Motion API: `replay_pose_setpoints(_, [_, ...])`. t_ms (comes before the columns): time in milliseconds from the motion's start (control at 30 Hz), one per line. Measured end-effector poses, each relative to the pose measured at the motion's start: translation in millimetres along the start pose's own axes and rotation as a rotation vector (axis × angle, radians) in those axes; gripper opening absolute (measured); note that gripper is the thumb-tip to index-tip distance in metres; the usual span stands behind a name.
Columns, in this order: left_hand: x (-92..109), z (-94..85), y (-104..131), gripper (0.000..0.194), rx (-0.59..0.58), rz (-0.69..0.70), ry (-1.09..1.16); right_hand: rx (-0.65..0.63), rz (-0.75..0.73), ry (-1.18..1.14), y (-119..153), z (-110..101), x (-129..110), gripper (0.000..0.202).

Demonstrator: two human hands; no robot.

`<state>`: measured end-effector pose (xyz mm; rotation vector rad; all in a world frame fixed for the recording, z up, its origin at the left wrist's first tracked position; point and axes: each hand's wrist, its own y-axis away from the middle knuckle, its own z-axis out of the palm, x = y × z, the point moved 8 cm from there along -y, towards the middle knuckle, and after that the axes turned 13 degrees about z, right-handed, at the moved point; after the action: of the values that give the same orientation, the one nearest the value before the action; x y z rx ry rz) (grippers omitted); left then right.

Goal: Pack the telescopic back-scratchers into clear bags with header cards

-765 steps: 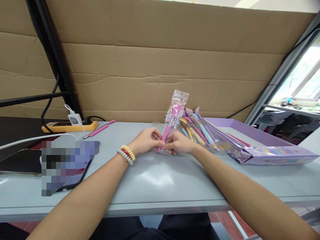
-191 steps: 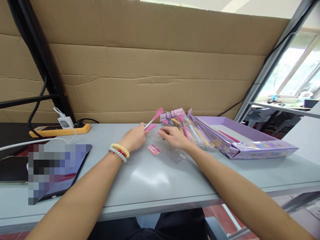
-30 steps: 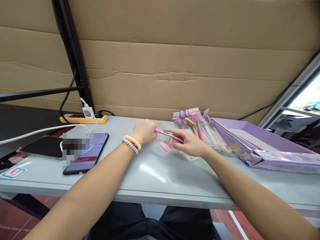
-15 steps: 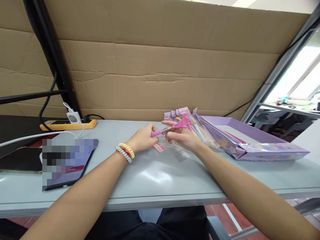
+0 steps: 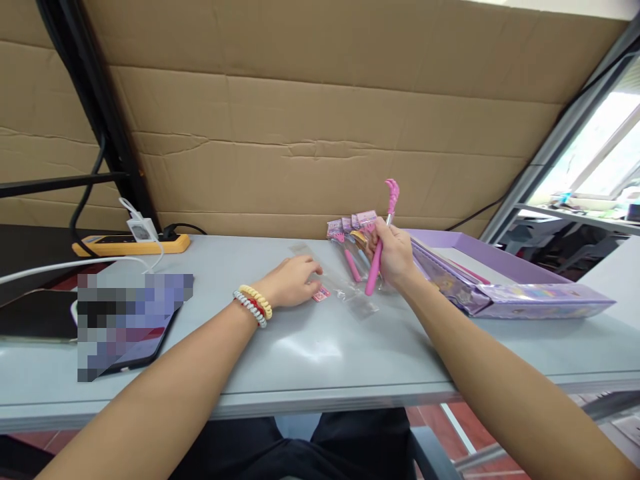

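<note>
A pink back scratcher [image 5: 375, 267] with a metal shaft and a hand-shaped head is gripped in my right hand [image 5: 397, 252], handle pointing down and head up. My left hand [image 5: 295, 279] rests on the table, fingers loosely curved and apart, holding nothing that I can see. By its fingertips lies a small pink printed card [image 5: 321, 293]. A clear plastic wrapper [image 5: 363, 307] is spread beside the card. Behind my right hand are several packaged back scratchers [image 5: 351, 263] with purple header cards, partly hidden by that hand.
A purple open box [image 5: 545, 303] stands at the right of the grey table [image 5: 310, 360]. On the left are a tablet [image 5: 150, 333] with a blurred screen, a dark flat device [image 5: 35, 317] and a yellow power strip [image 5: 165, 245]. A cardboard panel [image 5: 310, 180] rises behind.
My right hand has taken the back scratcher by its handle and turned it from lying sideways to upright. My left hand has let go of the handle and stays near the card.
</note>
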<state>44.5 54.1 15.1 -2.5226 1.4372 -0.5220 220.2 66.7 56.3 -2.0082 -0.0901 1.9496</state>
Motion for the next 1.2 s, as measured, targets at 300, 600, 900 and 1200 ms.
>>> replay_pose_setpoints(300, [-4.3, 26.5, 3.1, 0.041, -0.248, -0.044, -0.050, -0.211, 0.251, 0.455, 15.9, 30.6, 22.1, 0.045])
replay_pose_setpoints(600, [-9.7, 13.5, 7.4, 0.042, -0.249, -0.171, 0.001, -0.154, 0.305, 1.053, 13.3, 25.6, 37.1, 0.036])
replay_pose_setpoints(900, [-14.8, 11.3, 4.9, 0.038, -0.194, -0.141, 0.024, -0.263, 0.242, 1.207, 16.8, 36.2, 39.3, 0.038])
replay_pose_setpoints(1200, [-14.9, -3.8, 1.7, 0.011, -0.020, -0.105, -0.015, -0.355, 0.241, 1.298, 19.6, 41.3, 46.5, 0.043])
